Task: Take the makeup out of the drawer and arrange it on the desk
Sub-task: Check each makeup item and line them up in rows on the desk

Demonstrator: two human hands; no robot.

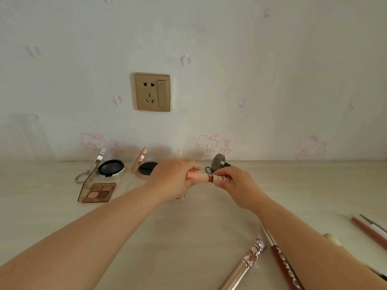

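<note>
Brown pen (285, 266), white lettering unreadable

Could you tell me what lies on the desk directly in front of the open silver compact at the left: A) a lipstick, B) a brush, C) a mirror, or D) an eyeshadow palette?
D: the eyeshadow palette, its brown and pink pans showing, lies on the desk just in front of the silver compact.
</note>
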